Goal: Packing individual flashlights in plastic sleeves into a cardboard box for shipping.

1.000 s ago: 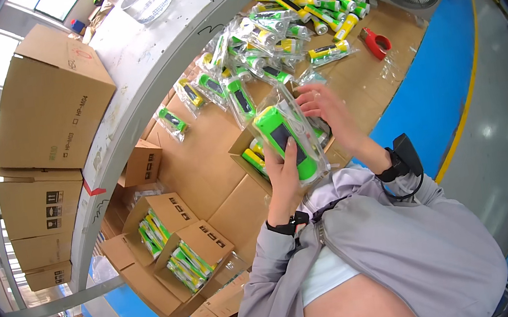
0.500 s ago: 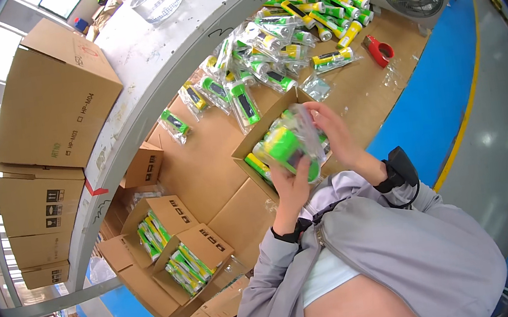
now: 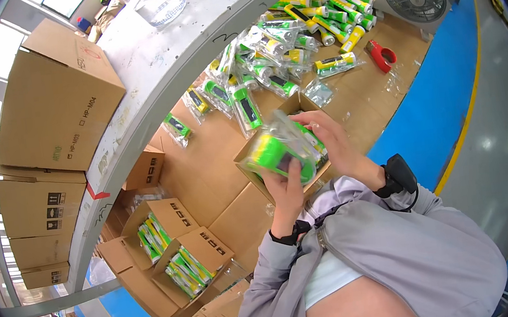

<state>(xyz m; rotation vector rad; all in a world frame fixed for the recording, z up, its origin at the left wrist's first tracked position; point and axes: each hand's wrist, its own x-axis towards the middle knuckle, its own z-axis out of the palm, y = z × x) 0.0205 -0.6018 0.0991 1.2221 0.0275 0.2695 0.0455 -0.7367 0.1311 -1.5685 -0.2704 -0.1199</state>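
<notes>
Head view: a bagged torch is grasped by the left hand over the box by the bench's near edge; the right hand's grip cannot be told; were the loose bag snagged on the box, the torch could be dropped.

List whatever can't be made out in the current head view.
Head view:
- Held flashlight: details smeared by motion blur.
- Left hand: some fingertips hidden behind the flashlight.
- Box: bottom hidden by its contents.
- Shelf: far end cut off by the upper edge.
</notes>
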